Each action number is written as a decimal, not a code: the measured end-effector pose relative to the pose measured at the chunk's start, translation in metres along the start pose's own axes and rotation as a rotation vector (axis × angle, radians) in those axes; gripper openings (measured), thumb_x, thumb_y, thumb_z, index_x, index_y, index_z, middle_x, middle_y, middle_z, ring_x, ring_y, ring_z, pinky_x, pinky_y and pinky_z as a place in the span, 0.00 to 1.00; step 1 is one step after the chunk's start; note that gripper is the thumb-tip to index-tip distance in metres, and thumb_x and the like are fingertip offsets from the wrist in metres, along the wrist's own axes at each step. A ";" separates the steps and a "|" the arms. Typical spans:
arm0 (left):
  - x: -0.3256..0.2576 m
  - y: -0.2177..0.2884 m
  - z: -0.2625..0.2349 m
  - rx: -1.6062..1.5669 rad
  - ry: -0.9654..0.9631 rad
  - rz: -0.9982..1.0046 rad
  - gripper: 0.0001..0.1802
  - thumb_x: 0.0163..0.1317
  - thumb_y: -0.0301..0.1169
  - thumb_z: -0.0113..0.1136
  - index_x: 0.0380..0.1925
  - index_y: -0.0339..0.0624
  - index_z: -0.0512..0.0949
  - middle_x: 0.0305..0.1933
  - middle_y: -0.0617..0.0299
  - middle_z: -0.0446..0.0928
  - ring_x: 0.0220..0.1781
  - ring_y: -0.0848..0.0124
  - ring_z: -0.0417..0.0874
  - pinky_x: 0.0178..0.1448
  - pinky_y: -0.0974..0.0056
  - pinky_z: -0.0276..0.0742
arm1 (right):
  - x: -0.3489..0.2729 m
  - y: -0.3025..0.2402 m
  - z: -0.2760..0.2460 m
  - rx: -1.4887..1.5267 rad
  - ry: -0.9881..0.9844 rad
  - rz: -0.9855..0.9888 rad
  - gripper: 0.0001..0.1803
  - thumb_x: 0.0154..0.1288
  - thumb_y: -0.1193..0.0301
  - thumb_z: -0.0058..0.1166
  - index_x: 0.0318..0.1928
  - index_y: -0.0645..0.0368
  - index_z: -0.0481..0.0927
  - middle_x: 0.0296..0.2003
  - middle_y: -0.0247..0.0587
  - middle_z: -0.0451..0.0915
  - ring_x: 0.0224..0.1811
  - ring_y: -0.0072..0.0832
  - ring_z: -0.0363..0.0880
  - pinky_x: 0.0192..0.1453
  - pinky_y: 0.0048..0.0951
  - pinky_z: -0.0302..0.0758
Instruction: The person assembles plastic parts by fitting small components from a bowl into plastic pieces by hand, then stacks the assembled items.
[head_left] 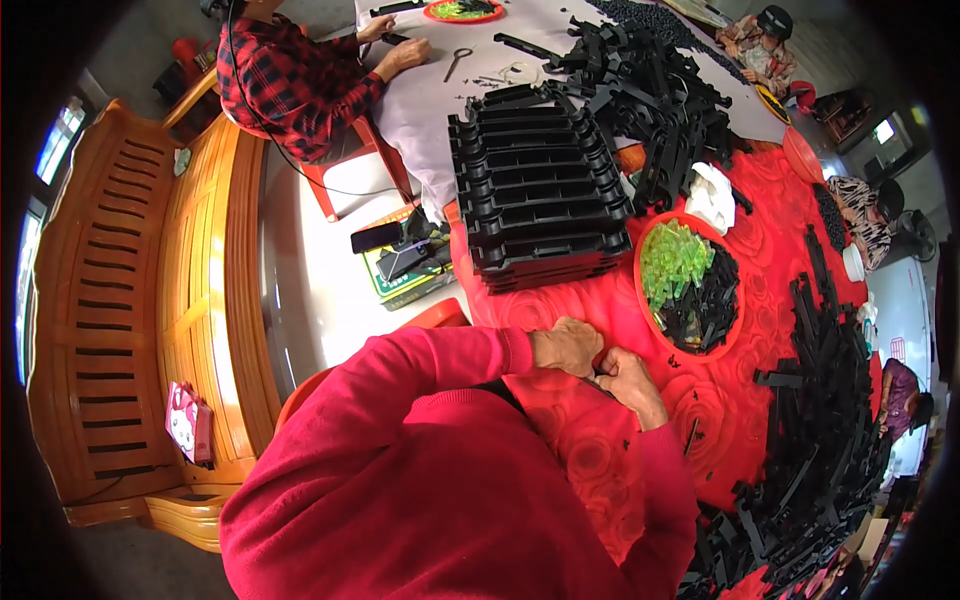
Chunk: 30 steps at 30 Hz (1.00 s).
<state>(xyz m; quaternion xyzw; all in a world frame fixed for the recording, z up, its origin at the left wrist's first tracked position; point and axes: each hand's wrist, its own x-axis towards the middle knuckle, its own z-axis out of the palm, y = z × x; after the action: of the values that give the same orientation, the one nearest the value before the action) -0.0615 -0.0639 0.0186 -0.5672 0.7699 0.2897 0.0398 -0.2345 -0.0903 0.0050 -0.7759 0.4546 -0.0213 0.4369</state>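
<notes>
The left hand point(570, 346) and right hand point(631, 383) are together over one counter point(715, 415); whether they grip something, I cannot tell. At two o'clock lies one red bowl point(640, 285) with two heaps: translucent green pieces point(672, 262), slim black pieces point(712, 300).

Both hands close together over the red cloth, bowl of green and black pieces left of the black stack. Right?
Wrong side: the head view shows the bowl to the right of the black stack. The left hand and right hand are close together over the red cloth, as you say.
</notes>
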 end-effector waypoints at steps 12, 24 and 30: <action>-0.068 -0.007 0.007 0.113 0.570 0.323 0.24 0.45 0.44 0.69 0.36 0.43 0.71 0.37 0.57 0.72 0.44 0.58 0.76 0.47 0.54 0.72 | -0.002 0.010 0.000 0.160 0.034 -0.041 0.11 0.43 0.79 0.65 0.24 0.62 0.73 0.21 0.31 0.71 0.24 0.19 0.67 0.28 0.25 0.66; -0.079 -0.025 0.038 0.183 0.694 0.230 0.16 0.49 0.37 0.64 0.35 0.41 0.74 0.38 0.56 0.72 0.44 0.60 0.76 0.47 0.57 0.70 | -0.019 0.012 -0.005 0.327 -0.008 -0.138 0.06 0.52 0.76 0.64 0.29 0.62 0.79 0.25 0.29 0.72 0.24 0.14 0.66 0.29 0.19 0.66; -0.094 -0.023 0.035 0.376 0.858 0.350 0.11 0.51 0.35 0.57 0.30 0.39 0.73 0.34 0.56 0.70 0.39 0.62 0.74 0.44 0.59 0.69 | -0.063 -0.023 -0.013 -0.189 0.293 -0.288 0.23 0.44 0.69 0.67 0.44 0.59 0.77 0.41 0.45 0.75 0.48 0.42 0.70 0.54 0.42 0.67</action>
<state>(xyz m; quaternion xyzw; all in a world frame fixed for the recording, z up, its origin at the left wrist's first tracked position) -0.0166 0.0287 0.0172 -0.4807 0.8394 -0.1110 -0.2281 -0.2612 -0.0486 0.0520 -0.8588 0.3978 -0.1533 0.2842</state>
